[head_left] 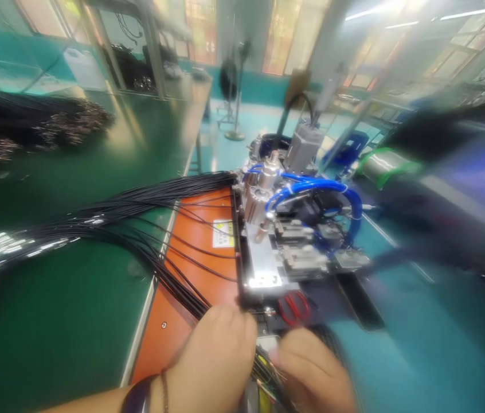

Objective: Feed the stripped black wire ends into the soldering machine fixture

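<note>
My left hand (pixel 221 353) is wrapped round a bundle of thin black cables (pixel 182 289), at the near edge of the orange panel. The cables run back and left from the fist onto a green table. Past the fist, their stripped ends show fine coloured wires (pixel 268 373). My right hand (pixel 313 367) is closed at these ends, with its thumb and finger against them; the tips are partly blurred. Just beyond both hands stands a machine (pixel 263 229) with metal cylinders and blue air hoses (pixel 320 186). Red-handled scissors (pixel 294 308) lie at its near side.
A second, larger bundle of black cables (pixel 160 192) stretches from the green table (pixel 74 321) to the machine, over the orange panel (pixel 199 252). More cable bundles (pixel 45 123) lie at the far left. A green-rimmed wire spool (pixel 382 166) sits right of the machine.
</note>
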Available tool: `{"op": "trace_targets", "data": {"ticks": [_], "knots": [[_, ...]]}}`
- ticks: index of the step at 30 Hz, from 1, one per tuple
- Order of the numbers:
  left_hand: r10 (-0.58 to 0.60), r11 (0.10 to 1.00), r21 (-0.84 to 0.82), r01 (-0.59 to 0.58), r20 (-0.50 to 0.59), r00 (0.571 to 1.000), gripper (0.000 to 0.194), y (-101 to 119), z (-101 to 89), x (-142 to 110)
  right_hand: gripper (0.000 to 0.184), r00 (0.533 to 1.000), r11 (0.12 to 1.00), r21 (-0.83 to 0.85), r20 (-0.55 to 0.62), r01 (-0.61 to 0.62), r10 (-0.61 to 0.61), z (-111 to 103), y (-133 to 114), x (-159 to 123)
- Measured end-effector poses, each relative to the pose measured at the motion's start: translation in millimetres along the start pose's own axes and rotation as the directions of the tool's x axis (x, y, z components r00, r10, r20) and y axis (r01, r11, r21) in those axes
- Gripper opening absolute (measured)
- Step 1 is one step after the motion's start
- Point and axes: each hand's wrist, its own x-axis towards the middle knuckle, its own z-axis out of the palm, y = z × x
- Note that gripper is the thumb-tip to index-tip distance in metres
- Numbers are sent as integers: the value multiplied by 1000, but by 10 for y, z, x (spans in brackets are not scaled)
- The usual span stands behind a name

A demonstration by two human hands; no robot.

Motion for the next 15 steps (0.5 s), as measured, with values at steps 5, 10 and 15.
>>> {"op": "trace_targets", "data": {"ticks": [5,10,15], "knots": [[-30,999,-30,30,17,999,28,-31,-5,23,33,997,1000,-28,-70,12,-14,74,22,4],[-93,994,-53,93,15,996,33,-100,-25,76,32,993,998,-64,-117,1,-8,101,62,25],[-48,998,-55,43,-107,993,42,-97,-8,54,17,953,975,-47,-226,-219,203,123,78,62]]}}
